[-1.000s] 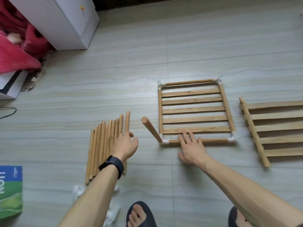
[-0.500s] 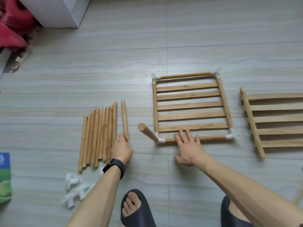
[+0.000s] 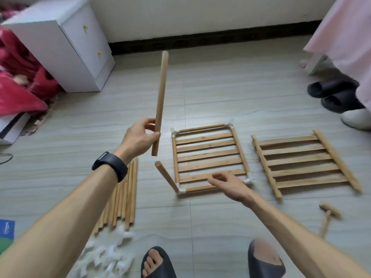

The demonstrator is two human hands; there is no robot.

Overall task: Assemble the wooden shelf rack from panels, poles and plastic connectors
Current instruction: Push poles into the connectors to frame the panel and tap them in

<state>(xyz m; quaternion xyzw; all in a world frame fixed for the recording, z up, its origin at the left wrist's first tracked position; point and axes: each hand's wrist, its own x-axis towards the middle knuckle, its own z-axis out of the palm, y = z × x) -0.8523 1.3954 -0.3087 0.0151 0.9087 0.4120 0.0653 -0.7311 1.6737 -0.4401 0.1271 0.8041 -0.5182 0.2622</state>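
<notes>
On my feed the pale tiled floor (image 3: 220,87) fills most of the view, with one white cabinet (image 3: 66,47) at the far left showing two gold knobs.

I count two slatted wooden panels lying flat, side by side and apart. The framed panel (image 3: 208,155) in the middle has five slats and four white corner connectors (image 3: 180,191), one at each corner. The bare panel (image 3: 303,163) to its right also shows five slats, as far as the blur lets me count, and has no connectors on it.

A stack of poles (image 3: 128,193) lies on the floor to the left, partly under the left forearm, so I cannot count them. Two more poles are out of the stack. The held pole (image 3: 161,87) stands nearly upright in the air, left of the framed panel. The planted pole (image 3: 165,175) sits in the near-left corner connector and leans up and to the left.

My operator's left hand (image 3: 138,139) pinches the held pole near its lower end, between thumb and fingers. The right hand (image 3: 228,185) hovers over the near edge of the framed panel, fingers loosely curled and gripping nothing.

One wooden mallet (image 3: 329,215) lies near the right edge. A heap of loose connectors (image 3: 104,257) sits at the bottom left, too blurred to count.
</notes>
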